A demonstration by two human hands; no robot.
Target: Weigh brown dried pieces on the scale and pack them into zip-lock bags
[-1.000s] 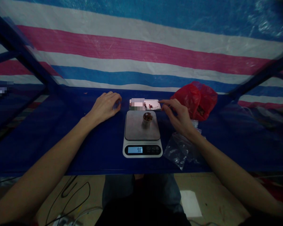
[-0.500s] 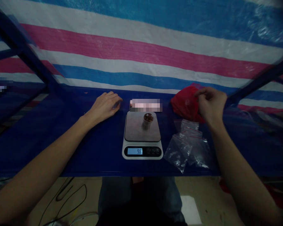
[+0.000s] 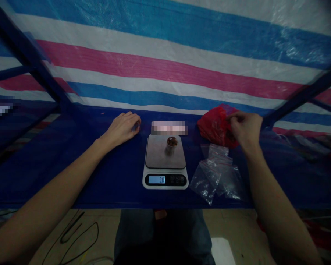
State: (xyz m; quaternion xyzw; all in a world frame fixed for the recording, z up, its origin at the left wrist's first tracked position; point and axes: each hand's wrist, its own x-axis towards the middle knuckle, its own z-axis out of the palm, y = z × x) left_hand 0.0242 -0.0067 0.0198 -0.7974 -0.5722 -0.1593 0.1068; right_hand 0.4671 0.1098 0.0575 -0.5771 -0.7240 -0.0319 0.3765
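Presently logged: our right hand point(image 3: 245, 129) pinching a red plastic bag point(image 3: 213, 127) above clear zip bags point(image 3: 216, 173); our left hand point(image 3: 123, 129) released, resting on the blue tabletop point(image 3: 71, 165); digital scale point(image 3: 165, 152) reading 9.8, small cup point(image 3: 171, 144) on its platform.

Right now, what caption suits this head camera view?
A right hand touches a red plastic bag beside a digital kitchen scale reading 9.8.

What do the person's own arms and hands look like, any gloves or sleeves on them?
Both are bare. The left hand and right hand wear no gloves, and the left forearm and right forearm show no sleeve, watch or bracelet.
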